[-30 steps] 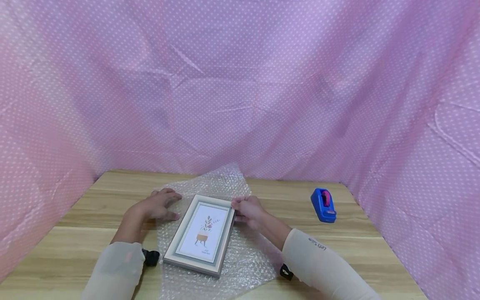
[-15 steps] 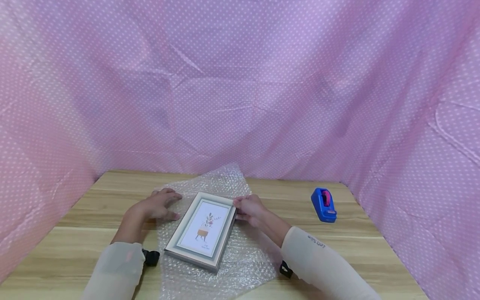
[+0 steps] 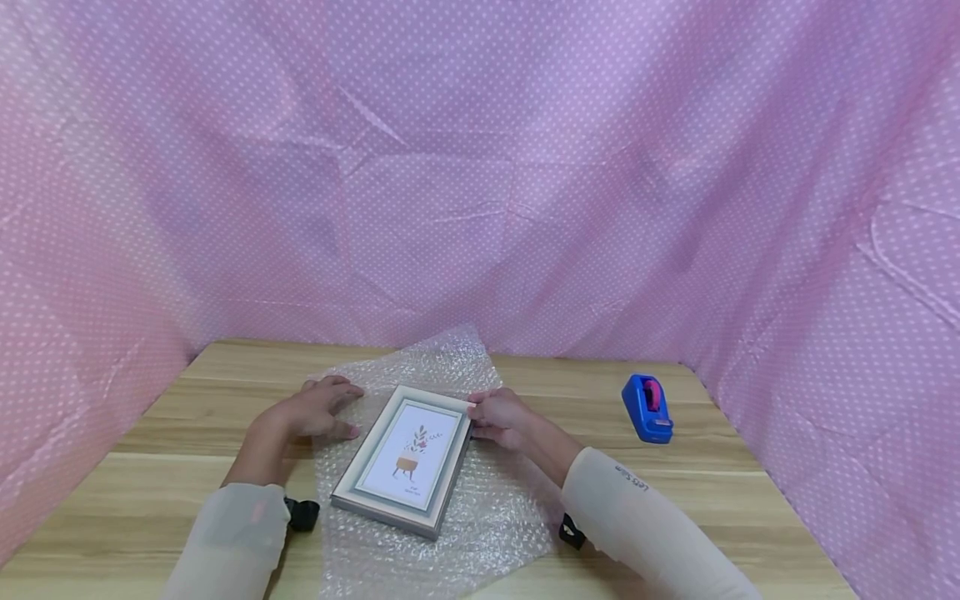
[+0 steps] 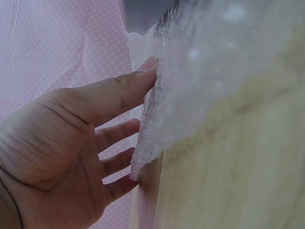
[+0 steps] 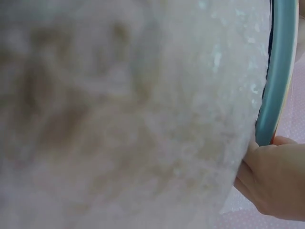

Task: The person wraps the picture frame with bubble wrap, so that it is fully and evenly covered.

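Observation:
A picture frame (image 3: 408, 458) with a cream border and a plant print lies face up and slanted on a sheet of bubble wrap (image 3: 487, 517). My right hand (image 3: 504, 419) holds the frame's far right corner, thumb on top; in the right wrist view that hand (image 5: 279, 176) is at the end of the frame's side edge (image 5: 279, 71). To the frame's left, my left hand (image 3: 318, 410) rests on the wrap's left part with fingers spread, apart from the frame. The left wrist view shows the left hand's extended thumb and fingers (image 4: 119, 95) touching the bubble wrap (image 4: 200, 71).
A blue tape dispenser (image 3: 647, 410) with a pink roll stands at the right on the wooden table (image 3: 720, 500). Pink dotted cloth (image 3: 480, 208) hangs behind the table and along both sides.
The picture frame has shifted slightly away and to the right, with my right hand still on its corner. My left hand stays where it was on the bubble wrap.

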A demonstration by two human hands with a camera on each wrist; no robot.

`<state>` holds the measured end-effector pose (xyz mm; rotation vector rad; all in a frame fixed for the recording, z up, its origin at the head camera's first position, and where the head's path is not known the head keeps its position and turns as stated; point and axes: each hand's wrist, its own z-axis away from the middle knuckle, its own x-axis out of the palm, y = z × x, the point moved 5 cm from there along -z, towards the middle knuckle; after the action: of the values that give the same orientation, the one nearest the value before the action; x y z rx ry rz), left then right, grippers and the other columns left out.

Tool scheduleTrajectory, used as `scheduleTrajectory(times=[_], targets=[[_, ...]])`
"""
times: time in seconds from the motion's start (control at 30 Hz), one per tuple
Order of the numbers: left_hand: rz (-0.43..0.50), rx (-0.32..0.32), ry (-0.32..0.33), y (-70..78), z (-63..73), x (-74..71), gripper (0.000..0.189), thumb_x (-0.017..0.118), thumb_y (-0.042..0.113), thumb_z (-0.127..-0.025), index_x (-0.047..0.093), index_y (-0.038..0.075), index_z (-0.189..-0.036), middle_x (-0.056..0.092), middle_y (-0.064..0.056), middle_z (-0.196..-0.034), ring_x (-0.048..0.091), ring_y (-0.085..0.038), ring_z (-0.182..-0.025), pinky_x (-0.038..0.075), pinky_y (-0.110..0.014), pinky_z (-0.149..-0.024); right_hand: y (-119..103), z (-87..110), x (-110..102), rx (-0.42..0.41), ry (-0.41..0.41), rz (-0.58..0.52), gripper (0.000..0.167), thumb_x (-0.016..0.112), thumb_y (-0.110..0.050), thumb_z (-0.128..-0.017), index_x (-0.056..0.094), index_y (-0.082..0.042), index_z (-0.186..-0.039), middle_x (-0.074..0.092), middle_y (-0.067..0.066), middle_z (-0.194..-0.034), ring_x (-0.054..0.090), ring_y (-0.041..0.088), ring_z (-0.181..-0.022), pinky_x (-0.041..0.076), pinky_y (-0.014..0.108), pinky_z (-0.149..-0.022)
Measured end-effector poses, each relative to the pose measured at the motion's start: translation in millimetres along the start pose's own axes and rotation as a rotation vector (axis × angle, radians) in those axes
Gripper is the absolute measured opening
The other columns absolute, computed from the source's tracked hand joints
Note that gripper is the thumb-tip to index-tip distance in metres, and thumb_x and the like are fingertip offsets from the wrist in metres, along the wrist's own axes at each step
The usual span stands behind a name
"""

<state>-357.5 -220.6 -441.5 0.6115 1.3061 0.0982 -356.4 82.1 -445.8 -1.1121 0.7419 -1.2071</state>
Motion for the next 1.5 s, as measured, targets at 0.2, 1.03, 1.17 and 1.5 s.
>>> scheduleTrajectory(times=[0.2, 1.03, 1.17, 1.5], targets=[[0.008, -0.004, -0.004, 1.2, 1.2, -1.5, 0.072, 0.08, 0.042, -0.087, 0.055, 0.011, -0.147, 0.032, -0.026, -0.157, 0.026, -0.052, -0.14, 0.033, -0.073, -0.106, -1, -2.7, -1, -0.024, 0.015, 0.036, 0.027, 0.05, 0.021, -0.09, 0.051, 0.01, -0.115, 0.063, 0.015, -0.101, 0.065, 0.022, -0.091, 0.054, 0.048, -0.099], [0.009, 0.007, -0.009, 1.7, -0.6, -0.5, 0.071, 0.08, 0.039, -0.088, 0.055, 0.01, -0.147, 0.032, -0.028, -0.157, 0.024, -0.055, -0.141, 0.031, -0.074, -0.107, -18, -28.0, -7, 0.001, -0.046, 0.212, 0.037, 0.054, 0.013, -0.096, 0.054, 0.015, -0.133, 0.07, 0.015, -0.103, 0.068, 0.02, -0.098, 0.055, 0.041, -0.099], [0.011, 0.0, -0.005, 1.2, -0.1, -0.1, 0.071, 0.081, 0.038, -0.087, 0.055, 0.01, -0.147, 0.032, -0.028, -0.157, 0.024, -0.055, -0.14, 0.032, -0.074, -0.107, -18, -35.0, -3, 0.009, -0.064, 0.219, 0.034, 0.053, 0.013, -0.097, 0.056, 0.013, -0.131, 0.069, 0.009, -0.098, 0.066, 0.016, -0.092, 0.056, 0.038, -0.095], [-0.001, 0.002, 0.003, 2.9, 0.8, -0.3, 0.071, 0.082, 0.037, -0.086, 0.056, 0.01, -0.146, 0.033, -0.029, -0.157, 0.025, -0.056, -0.14, 0.032, -0.075, -0.106, -21, -40.4, 1, 0.027, -0.096, 0.198, 0.031, 0.051, 0.015, -0.096, 0.058, 0.014, -0.126, 0.07, 0.018, -0.103, 0.068, 0.021, -0.087, 0.057, 0.042, -0.093]])
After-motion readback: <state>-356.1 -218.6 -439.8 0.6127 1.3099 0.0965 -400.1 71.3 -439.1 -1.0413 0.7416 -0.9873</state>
